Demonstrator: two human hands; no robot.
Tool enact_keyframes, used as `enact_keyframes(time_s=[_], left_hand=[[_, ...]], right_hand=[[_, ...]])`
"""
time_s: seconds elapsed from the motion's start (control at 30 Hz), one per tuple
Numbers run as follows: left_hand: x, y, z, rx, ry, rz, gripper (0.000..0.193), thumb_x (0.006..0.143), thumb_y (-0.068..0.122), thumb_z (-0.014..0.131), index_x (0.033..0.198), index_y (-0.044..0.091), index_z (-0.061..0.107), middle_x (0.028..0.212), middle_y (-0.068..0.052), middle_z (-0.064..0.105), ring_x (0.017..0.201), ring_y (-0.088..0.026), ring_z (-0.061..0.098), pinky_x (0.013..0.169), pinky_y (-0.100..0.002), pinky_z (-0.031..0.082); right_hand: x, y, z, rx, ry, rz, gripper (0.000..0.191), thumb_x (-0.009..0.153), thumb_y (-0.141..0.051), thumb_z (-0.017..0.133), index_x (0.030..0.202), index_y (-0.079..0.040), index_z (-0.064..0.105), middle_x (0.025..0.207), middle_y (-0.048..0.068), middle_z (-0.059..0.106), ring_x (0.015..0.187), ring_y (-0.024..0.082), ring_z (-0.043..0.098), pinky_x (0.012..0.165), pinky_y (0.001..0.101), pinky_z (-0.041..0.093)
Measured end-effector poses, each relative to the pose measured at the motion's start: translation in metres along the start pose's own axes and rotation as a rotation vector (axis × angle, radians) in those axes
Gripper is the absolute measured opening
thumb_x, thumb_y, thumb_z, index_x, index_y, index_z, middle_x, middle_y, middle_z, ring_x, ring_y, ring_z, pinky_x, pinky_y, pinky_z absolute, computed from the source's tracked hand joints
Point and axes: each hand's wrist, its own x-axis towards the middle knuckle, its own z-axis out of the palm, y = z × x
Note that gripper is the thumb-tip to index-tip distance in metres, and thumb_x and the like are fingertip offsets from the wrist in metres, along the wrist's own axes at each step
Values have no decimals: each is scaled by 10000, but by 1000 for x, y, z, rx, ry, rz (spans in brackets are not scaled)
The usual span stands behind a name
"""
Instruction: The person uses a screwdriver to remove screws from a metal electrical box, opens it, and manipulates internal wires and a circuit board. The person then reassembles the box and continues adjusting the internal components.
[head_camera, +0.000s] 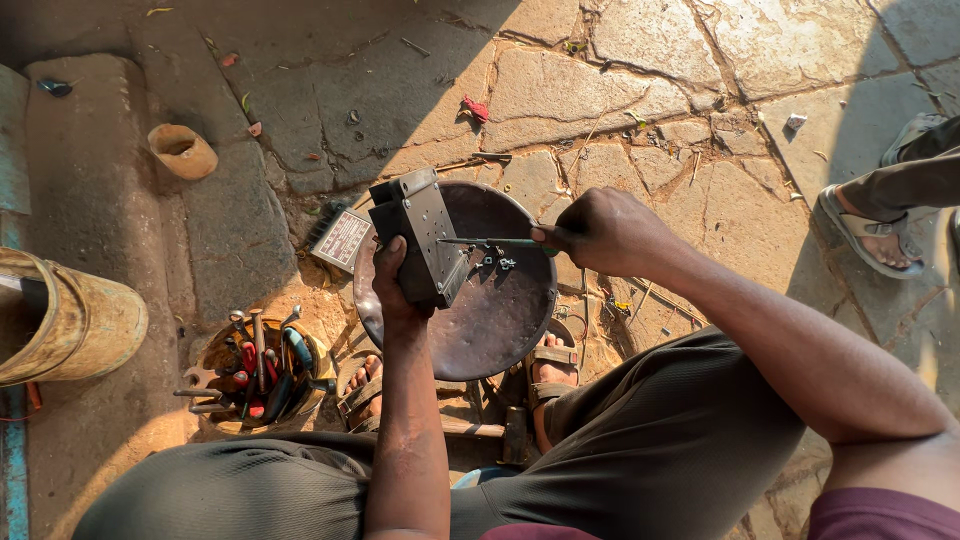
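Grey metal box (420, 238), a flat rectangular unit w/ a row of small holes down one face, stands on edge inside a round rusty metal pan (500, 320). The left hand (392, 290) clamps it from below, fingers wrapped round the lower edge, thumb up the near side; prob. held upright so the perforated face turns toward the tool. The right hand (605, 232) is closed on a green-handled screwdriver (495, 242), shaft level, tip meeting the box's face approx. mid-height. A few small loose bits, likely screws (497, 260), lie in the pan just beside the box; the pan prob. sits under the work to catch such parts.

Pan rests above the person's sandalled feet (552, 372), between the knees. To the left, on the stone floor (640, 90), a tub of hand tools (258, 372) w/ red and blue handles, within easy reach. Behind the box, a small flat labelled part (342, 240) lies on the ground. Further left, a clay cup (183, 150) and a big yellowish drum (75, 320). Far right, another person's sandalled foot (870, 228).
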Motion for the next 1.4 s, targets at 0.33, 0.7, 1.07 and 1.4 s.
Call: enact_keyframes(time_s=[0.33,0.7,1.07,1.4], left_hand=[[-1,6,-2,56,-10,25,542,900,254,721,1336,-31,575,1103,-136,701,933,-238,720,783,-352,610],[-4,10,-3,126,17,35,543,850,249,759,1287,-28,594,1024,-140,700,834,-234,726,677,-353,622],[-3,4,-7,82,-17,3,538,886,237,745,1308,-60,593,1069,-152,703,860,-252,714,704,-366,595],[0,2,-7,-37,35,-25,593,898,313,710,1380,12,541,1178,-132,671,1024,-261,693,869,-388,591]], right_hand=[[16,11,4,214,-167,144,567,929,-619,596,934,-107,838,637,88,714,555,183,656,566,396,514],[9,5,14,112,231,-190,541,662,-598,780,925,-126,793,746,6,751,682,154,693,639,387,537],[10,6,15,0,140,-211,472,693,-511,823,1003,-159,769,911,29,791,907,229,741,839,400,560],[5,11,4,36,98,-50,395,837,-542,779,980,-178,837,813,105,781,722,286,742,723,431,569]])
